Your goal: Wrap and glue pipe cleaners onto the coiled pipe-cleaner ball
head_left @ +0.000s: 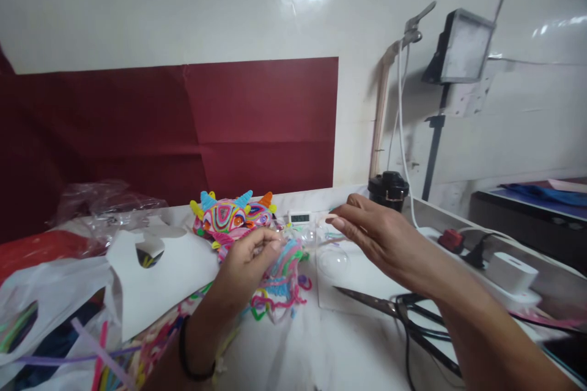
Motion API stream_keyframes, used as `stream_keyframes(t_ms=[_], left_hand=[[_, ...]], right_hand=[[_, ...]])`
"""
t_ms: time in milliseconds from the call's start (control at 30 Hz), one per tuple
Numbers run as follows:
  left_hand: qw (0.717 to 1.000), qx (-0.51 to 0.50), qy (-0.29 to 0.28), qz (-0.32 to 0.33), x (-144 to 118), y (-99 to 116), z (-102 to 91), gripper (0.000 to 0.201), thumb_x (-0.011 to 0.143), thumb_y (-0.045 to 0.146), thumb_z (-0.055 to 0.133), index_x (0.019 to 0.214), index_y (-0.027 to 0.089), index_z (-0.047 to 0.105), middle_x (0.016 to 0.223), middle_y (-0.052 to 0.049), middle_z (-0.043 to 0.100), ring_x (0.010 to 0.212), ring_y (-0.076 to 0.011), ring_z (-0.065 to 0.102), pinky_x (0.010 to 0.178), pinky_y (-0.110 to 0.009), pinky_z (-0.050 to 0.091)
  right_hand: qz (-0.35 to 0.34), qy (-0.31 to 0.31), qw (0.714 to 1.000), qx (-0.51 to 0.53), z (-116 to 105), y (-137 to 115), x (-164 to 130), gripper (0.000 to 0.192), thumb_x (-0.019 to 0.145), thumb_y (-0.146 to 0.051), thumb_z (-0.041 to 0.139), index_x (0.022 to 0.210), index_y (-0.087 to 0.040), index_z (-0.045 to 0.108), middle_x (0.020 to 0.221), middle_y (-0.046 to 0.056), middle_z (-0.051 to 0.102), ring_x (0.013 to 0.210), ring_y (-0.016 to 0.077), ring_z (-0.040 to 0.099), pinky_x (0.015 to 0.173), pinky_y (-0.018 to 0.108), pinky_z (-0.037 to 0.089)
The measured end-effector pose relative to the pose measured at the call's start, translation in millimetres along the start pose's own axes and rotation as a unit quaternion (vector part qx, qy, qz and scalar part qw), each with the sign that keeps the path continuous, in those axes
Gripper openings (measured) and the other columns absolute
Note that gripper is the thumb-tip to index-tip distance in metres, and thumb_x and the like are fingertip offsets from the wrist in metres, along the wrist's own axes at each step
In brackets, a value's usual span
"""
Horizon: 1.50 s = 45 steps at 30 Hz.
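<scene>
Left hand (pixel 250 256) raised over the white bench (pixel 330 348), grip pinched together on the top edge of a flat coil-work piece of pipe cleaners (pixel 280 278) in pink, blue, green and red; piece hanging below the fingers, lower loops touching the bench. Dark band around the left wrist. Right hand (pixel 380 235) reaching in from the right, thumb and forefinger drawn together at a point just right of the left fingertips, apparently on a thin clear strand or pale stem, too blurred to tell for sure. Remaining right fingers loosely extended.

Just behind the left hand, a finished multicoloured figure (pixel 232 215) with blue, yellow and orange horns, lying on the bench. Beside it, toward the wall, a small white digital timer (pixel 300 217). Under and in front of the right hand, a clear plastic sheet with a moulded dome (pixel 334 261). Black-handled scissors (pixel 394 308) lying near the right forearm, blades pointing left. At left, a white card with a cut-out hole (pixel 156 275), plastic bags (pixel 43 293), loose pipe cleaners (pixel 98 357) in purple and pink at the near edge. Farther back on the right, a black-lidded jar (pixel 387 188), a white cable (pixel 402 134) running up the wall, a lamp on a stand (pixel 461 49), a white adapter (pixel 510 272).
</scene>
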<state>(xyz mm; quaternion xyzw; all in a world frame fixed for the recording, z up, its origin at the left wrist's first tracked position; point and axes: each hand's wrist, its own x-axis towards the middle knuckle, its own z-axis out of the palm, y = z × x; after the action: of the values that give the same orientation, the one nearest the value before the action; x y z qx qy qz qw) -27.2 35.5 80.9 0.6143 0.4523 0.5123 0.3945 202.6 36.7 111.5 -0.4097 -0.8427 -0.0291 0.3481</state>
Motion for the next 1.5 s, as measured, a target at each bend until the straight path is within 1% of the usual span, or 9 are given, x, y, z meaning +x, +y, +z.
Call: stream_keyframes(t_ms=[100, 233, 433, 567, 733, 867, 1033, 1233, 1500], left_hand=[[1.0, -0.001, -0.013, -0.013, -3, 3, 0.7, 0.019, 0.076, 0.037, 0.065, 0.077, 0.018, 0.064, 0.065, 0.001, 0.054, 0.061, -0.0138, 0.05, 0.057, -0.025, 0.043], [1.0, 0.006, -0.017, 0.0, -6, 5, 1.5, 0.016, 0.078, 0.035, 0.064, 0.076, 0.019, 0.064, 0.064, 0.003, 0.05, 0.06, -0.0128, 0.046, 0.056, -0.023, 0.04], [0.997, 0.01, -0.08, 0.012, -9, 5, 2.4, 0.017, 0.082, 0.035, 0.059, 0.081, 0.018, 0.064, 0.069, 0.002, 0.052, 0.062, -0.0116, 0.046, 0.057, -0.022, 0.037], [0.995, 0.019, -0.102, 0.007, -9, 7, 2.8, 0.02, 0.082, 0.036, 0.059, 0.084, 0.017, 0.063, 0.07, 0.002, 0.052, 0.061, -0.0106, 0.044, 0.055, -0.022, 0.034], [0.995, 0.01, -0.102, -0.001, -9, 9, 4.8, 0.02, 0.081, 0.037, 0.059, 0.082, 0.017, 0.063, 0.066, 0.003, 0.05, 0.058, -0.0104, 0.042, 0.054, -0.023, 0.034], [0.996, -0.004, -0.092, -0.008, -10, 10, 5.3, 0.021, 0.079, 0.036, 0.061, 0.083, 0.016, 0.063, 0.068, 0.002, 0.051, 0.061, -0.0114, 0.045, 0.056, -0.023, 0.035], [0.995, 0.0, -0.096, -0.005, -12, 12, 4.2, 0.019, 0.08, 0.035, 0.059, 0.084, 0.016, 0.063, 0.07, 0.002, 0.053, 0.062, -0.0109, 0.046, 0.056, -0.023, 0.035], [0.996, -0.02, -0.086, -0.015, -12, 9, 5.3, 0.017, 0.08, 0.034, 0.06, 0.083, 0.017, 0.062, 0.066, 0.004, 0.049, 0.059, -0.0099, 0.044, 0.055, -0.023, 0.034], [0.995, -0.029, -0.094, -0.009, -8, 6, 5.4, 0.02, 0.08, 0.037, 0.061, 0.083, 0.017, 0.062, 0.068, 0.003, 0.053, 0.061, -0.0109, 0.046, 0.057, -0.023, 0.036]], right_hand=[[-0.037, 0.011, 0.999, -0.013, 1, 1, 1, 0.032, 0.1, -0.033, 0.037, 0.085, -0.019, 0.062, 0.076, 0.004, 0.054, 0.069, 0.0175, 0.05, 0.065, 0.031, 0.036], [-0.084, 0.002, 0.996, 0.001, 6, 0, 2, 0.026, 0.098, -0.024, 0.042, 0.092, -0.018, 0.066, 0.08, 0.007, 0.06, 0.073, 0.0182, 0.055, 0.065, 0.029, 0.038], [-0.118, 0.018, 0.992, 0.029, 18, -1, 2, 0.024, 0.098, -0.027, 0.045, 0.097, -0.019, 0.068, 0.077, 0.005, 0.061, 0.071, 0.0163, 0.055, 0.064, 0.028, 0.037], [-0.127, 0.04, 0.99, 0.051, 20, -3, 4, 0.024, 0.098, -0.028, 0.046, 0.097, -0.018, 0.068, 0.076, 0.004, 0.061, 0.071, 0.0162, 0.054, 0.066, 0.028, 0.038], [-0.139, 0.031, 0.989, 0.049, 21, -7, 4, 0.028, 0.098, -0.029, 0.045, 0.091, -0.016, 0.07, 0.07, 0.004, 0.058, 0.067, 0.0161, 0.052, 0.063, 0.028, 0.037], [-0.147, 0.031, 0.988, 0.049, 23, -8, 4, 0.029, 0.098, -0.029, 0.045, 0.09, -0.015, 0.069, 0.071, 0.005, 0.059, 0.068, 0.0165, 0.052, 0.064, 0.029, 0.037], [-0.142, 0.038, 0.988, 0.052, 26, -9, 4, 0.027, 0.097, -0.029, 0.046, 0.091, -0.016, 0.069, 0.072, 0.005, 0.059, 0.069, 0.0168, 0.052, 0.064, 0.029, 0.038], [-0.147, 0.048, 0.988, 0.025, 29, -10, 3, 0.027, 0.097, -0.026, 0.047, 0.087, -0.015, 0.069, 0.07, 0.004, 0.058, 0.069, 0.0172, 0.052, 0.063, 0.028, 0.038], [-0.156, 0.06, 0.986, -0.005, 32, -13, 3, 0.028, 0.096, -0.022, 0.047, 0.079, -0.014, 0.068, 0.069, 0.006, 0.057, 0.07, 0.0187, 0.05, 0.063, 0.03, 0.039]])
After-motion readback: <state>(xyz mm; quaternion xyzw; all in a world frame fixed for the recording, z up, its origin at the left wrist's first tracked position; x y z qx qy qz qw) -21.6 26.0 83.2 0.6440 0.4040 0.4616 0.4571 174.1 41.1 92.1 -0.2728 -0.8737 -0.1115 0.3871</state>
